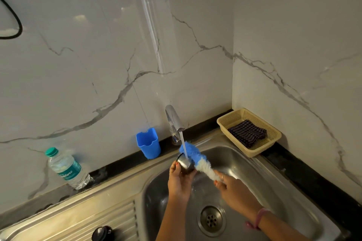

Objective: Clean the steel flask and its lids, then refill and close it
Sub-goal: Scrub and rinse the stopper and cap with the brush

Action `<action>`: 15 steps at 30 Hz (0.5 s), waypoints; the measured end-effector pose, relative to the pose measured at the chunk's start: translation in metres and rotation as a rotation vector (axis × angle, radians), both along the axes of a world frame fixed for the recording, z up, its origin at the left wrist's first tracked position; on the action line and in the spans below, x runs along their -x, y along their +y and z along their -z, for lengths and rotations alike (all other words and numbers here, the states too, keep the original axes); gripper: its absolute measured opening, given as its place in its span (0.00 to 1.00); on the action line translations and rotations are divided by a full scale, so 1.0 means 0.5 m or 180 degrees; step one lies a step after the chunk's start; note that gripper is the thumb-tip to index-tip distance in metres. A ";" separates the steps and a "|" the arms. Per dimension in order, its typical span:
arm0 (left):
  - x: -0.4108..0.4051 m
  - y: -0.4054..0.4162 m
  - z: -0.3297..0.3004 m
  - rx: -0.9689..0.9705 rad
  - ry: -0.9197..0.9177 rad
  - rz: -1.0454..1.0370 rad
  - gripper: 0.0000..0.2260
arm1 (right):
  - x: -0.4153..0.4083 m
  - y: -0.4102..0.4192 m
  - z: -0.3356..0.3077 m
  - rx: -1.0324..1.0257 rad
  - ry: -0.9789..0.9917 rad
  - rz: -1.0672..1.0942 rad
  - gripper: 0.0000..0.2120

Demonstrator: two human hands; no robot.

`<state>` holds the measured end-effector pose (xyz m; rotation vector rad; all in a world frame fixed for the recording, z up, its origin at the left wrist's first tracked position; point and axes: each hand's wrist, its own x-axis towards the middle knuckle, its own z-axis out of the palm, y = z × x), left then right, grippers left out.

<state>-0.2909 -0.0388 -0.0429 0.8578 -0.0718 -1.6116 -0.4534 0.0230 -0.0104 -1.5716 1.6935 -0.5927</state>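
— Why work down in the sink (pixel 254 164) instead of on the counter (pixel 58 199)?

— The tap (pixel 173 118) is running, and I want the stream and the splash to land in the basin, over the drain (pixel 211 220).

— And the basket (pixel 260 121) in the back right corner of the counter?

— It holds a folded dark cloth (pixel 247 133), well clear of the water so it stays dry, I'd guess for wiping later.

— The water bottle (pixel 66 168) by the wall on the left?

— Capped and out of the wet. I judge it's there for the refill. The blue cup (pixel 148 143) stands at the back edge, just left of the tap.

— What are your hands doing?

— My left hand (pixel 179 180) is curled round a steel piece (pixel 185 163), held right under the stream. Whether it is a lid or the flask's end, I can't tell from here. My right hand (pixel 235 191) grips the brush (pixel 197 159) by its stem, its blue-and-white fluff touching the steel so the water rinses as I scrub.

— And that black knob-like thing (pixel 101 233) on the drainboard at the near edge?

— Possibly another lid, set aside; I can't be sure.
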 end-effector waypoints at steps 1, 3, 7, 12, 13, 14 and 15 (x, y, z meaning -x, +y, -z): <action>0.001 -0.001 0.002 0.0043 -0.0028 -0.0020 0.14 | -0.004 0.005 -0.002 0.0001 0.0045 -0.0058 0.21; 0.002 -0.006 0.002 0.0120 -0.0119 0.0036 0.17 | -0.016 0.021 -0.001 0.0078 0.0082 -0.0182 0.21; 0.008 -0.010 -0.007 -0.0073 0.0033 0.0084 0.23 | -0.009 0.006 0.007 -0.0050 -0.0158 0.0000 0.21; -0.001 -0.021 0.004 -0.0139 0.0014 -0.0008 0.24 | -0.015 0.037 0.005 -0.0081 -0.0252 0.0010 0.21; -0.006 -0.023 0.007 -0.0155 0.0013 -0.0008 0.24 | -0.015 0.043 0.003 -0.0057 -0.0286 0.0025 0.21; -0.008 -0.022 0.008 -0.0147 0.0003 0.0009 0.24 | -0.013 0.044 0.003 -0.0028 -0.0311 0.0061 0.21; -0.009 -0.020 0.008 -0.0110 -0.0033 0.0033 0.24 | -0.009 0.041 0.003 -0.0022 -0.0330 0.0110 0.21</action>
